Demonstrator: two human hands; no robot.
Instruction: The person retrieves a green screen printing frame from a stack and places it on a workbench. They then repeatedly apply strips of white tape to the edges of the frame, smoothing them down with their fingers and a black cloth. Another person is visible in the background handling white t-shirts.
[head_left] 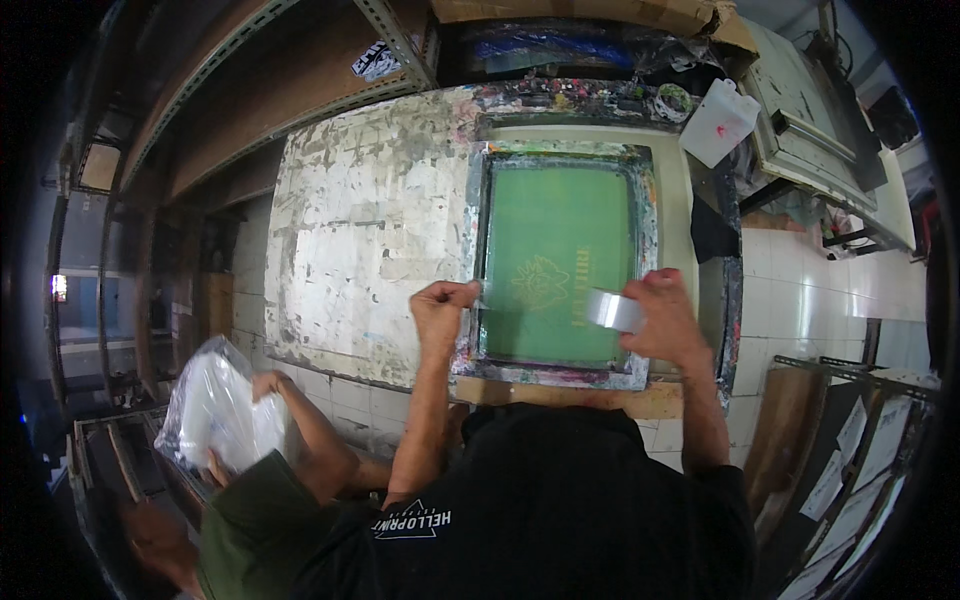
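Bench [340,255]: is carrying the frame toward its right; pale top is showing scuffs and stains.
Frame [647,225]: is lying flat, rim crusted with paint; probably stiff and awkward rather than heavy. Side rails are looking like the best hold.
Green mesh [560,205]: is filling the frame, showing a pale design; likely taut, thin, easy to puncture. Worth keeping fingertips off.
Plastic bag [232,415]: a co-worker's hand [268,384] is touching it at left, away from the bench; likely soft and slippery.
Right hand [665,318]: is wrapping around the roll of tape [614,311], fingers curled, slightly blurred.
Left hand [440,308]: is making a narrow pinch by the frame's left rail; can't tell whether a tape end is sitting in it.
Roll of tape: is hanging over the mesh's right part, in the right hand; shiny, probably light, firm, slick outside, tacky underneath. Gripping by the edges or core is looking safest; any loose end is likely floppy and clingy.
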